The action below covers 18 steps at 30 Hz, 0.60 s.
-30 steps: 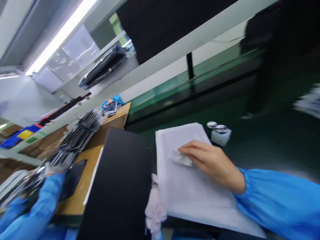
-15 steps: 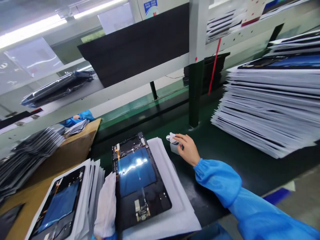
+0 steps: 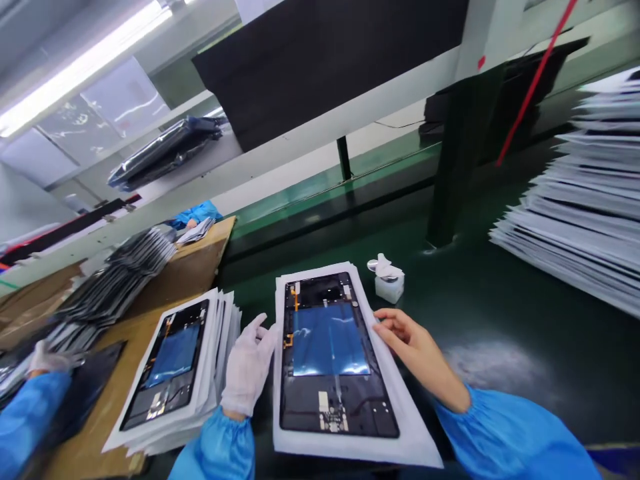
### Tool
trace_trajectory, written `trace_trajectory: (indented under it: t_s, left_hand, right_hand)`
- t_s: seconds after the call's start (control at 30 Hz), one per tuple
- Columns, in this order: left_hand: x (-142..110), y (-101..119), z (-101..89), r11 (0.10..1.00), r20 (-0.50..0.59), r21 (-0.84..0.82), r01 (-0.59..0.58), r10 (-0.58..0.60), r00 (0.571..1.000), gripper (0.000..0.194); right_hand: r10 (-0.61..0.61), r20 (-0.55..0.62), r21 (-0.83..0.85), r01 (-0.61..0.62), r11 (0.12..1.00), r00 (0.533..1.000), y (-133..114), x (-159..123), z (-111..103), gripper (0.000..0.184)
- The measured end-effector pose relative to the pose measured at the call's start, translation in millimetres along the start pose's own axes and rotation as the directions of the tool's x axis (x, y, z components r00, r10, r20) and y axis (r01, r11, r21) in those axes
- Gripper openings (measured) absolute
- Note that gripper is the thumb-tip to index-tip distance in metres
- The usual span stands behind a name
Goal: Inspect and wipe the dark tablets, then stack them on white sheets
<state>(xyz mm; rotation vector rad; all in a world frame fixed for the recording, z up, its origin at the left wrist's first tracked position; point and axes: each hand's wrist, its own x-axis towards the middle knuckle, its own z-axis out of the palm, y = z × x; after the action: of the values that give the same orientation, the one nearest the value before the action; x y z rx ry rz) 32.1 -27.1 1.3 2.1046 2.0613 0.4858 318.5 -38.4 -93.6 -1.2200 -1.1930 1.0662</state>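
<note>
A dark tablet panel (image 3: 330, 353) with a blue film lies face up on a stack of white foam sheets (image 3: 410, 440) in front of me. My left hand (image 3: 247, 367), in a white glove, rests with fingers stretched against the panel's left edge. My bare right hand (image 3: 410, 337) lies at the right edge, fingers extended on the foam, holding nothing. A small white dispenser bottle (image 3: 389, 283) with a wipe on top stands just behind the stack.
A second stack of foam sheets with a similar panel (image 3: 173, 363) lies to the left on a wooden board (image 3: 200, 260). A tall pile of white sheets (image 3: 580, 227) fills the right. Another person's gloved hand (image 3: 47, 361) and blue sleeve work at far left.
My right hand left the wipe on the bottle and came back to the panel's right edge. My gloved left hand came up to the panel's left edge. The view swung left.
</note>
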Motion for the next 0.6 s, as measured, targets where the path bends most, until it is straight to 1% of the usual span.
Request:
trace_trajectory:
  t_s: [0.07, 0.1, 0.13, 0.2, 0.23, 0.3, 0.33, 0.37, 0.4, 0.43, 0.5, 0.53, 0.6]
  left_hand:
    - [-1, -3, 2.3, 0.999, 0.103, 0.015, 0.039, -0.041, 0.994, 0.030]
    - [-2, -3, 3.6, 0.998, 0.137, 0.042, 0.055, -0.060, 0.989, 0.029]
    - [-4, -2, 4.5, 0.994, 0.141, 0.086, 0.062, -0.073, 0.987, 0.026]
    - [-7, 4, 4.0, 0.982, 0.098, 0.178, 0.059, -0.077, 0.992, 0.018]
    - [-8, 8, 2.7, 0.979, 0.057, 0.190, 0.069, -0.081, 0.995, 0.016]
    - [-8, 16, -0.7, 0.986, -0.039, 0.113, 0.121, -0.118, 0.992, 0.015]
    - [-6, 19, -2.0, 0.988, -0.071, 0.056, 0.145, -0.141, 0.987, 0.016]
    - [-5, 20, -2.5, 0.987, -0.075, 0.000, 0.159, -0.158, 0.985, 0.016]
    - [-3, 20, -2.1, 0.986, -0.051, -0.041, 0.161, -0.163, 0.985, 0.018]
    - [0, 19, -0.7, 0.987, -0.004, -0.059, 0.147, -0.147, 0.989, 0.021]
    - [3, 13, 4.2, 0.994, 0.104, -0.065, 0.087, -0.080, 0.991, 0.027]
    - [4, 10, 7.0, 0.995, 0.140, -0.078, 0.062, -0.050, 0.989, 0.031]
    - [5, 4, 10.8, 0.990, 0.167, -0.133, 0.046, -0.023, 0.986, 0.038]
  right_hand:
    - [0.055, 0.027, 0.059, -0.056, 0.997, 0.998, -2, 1, -2, 0.048]
    - [0.061, 0.034, 0.066, -0.063, 0.996, 0.998, -4, 2, -2, 0.047]
    - [0.057, 0.036, 0.061, -0.059, 0.996, 0.998, -6, 2, -3, 0.046]
    - [0.026, 0.018, 0.030, -0.026, 0.999, 1.000, -11, 3, -4, 0.044]
    - [0.005, -0.001, 0.005, -0.005, 1.000, 1.000, -13, 3, -4, 0.043]
    - [-0.029, -0.029, -0.048, 0.027, 0.998, 0.999, -16, 2, -4, 0.043]
    - [-0.039, -0.031, -0.071, 0.037, 0.997, 0.999, -18, 2, -3, 0.043]
    - [-0.047, -0.026, -0.089, 0.044, 0.995, 0.999, -19, 2, -3, 0.042]
    - [-0.051, -0.016, -0.100, 0.049, 0.994, 0.999, -19, 2, -3, 0.042]
    - [-0.053, -0.003, -0.107, 0.052, 0.993, 0.999, -20, 2, -2, 0.042]
    - [-0.058, 0.008, -0.122, 0.059, 0.991, 0.998, -21, 2, -2, 0.041]
    - [-0.068, 0.005, -0.132, 0.068, 0.989, 0.998, -22, 2, -3, 0.040]
    - [-0.099, -0.002, -0.151, 0.097, 0.984, 0.995, -23, 3, -5, 0.039]
